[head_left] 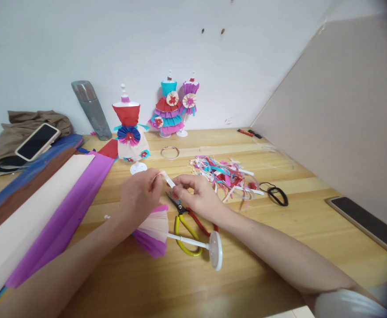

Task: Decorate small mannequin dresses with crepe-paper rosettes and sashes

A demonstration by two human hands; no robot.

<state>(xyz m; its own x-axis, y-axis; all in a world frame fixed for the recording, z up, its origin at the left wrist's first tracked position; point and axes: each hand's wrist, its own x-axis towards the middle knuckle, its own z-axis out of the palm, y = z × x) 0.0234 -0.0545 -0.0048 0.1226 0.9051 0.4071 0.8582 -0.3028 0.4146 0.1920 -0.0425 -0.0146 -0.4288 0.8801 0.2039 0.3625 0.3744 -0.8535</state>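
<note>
Between my two hands a small white strip (pixel 169 180) is stretched, just above the table. My left hand (pixel 142 192) pinches its left end, where a bit of pale material shows at the fingertips. The right end sits between the thumb and fingers of my right hand (pixel 196 194). Below them a small dress stand (pixel 216 251) lies on its side, wearing a pink, cream and purple paper skirt (pixel 152 232), partly behind my left wrist. Scissors (pixel 187 236) with one yellow and one red handle lie under the stand's pole, blades partly open.
Three dressed stands (pixel 129 115) stand near the wall, beside a grey bottle (pixel 94 112). Paper sheets (pixel 44 207) and a phone (pixel 37 141) are at left. Scraps (pixel 226 174), a black band (pixel 277 195) and a dark flat device (pixel 365 223) lie right.
</note>
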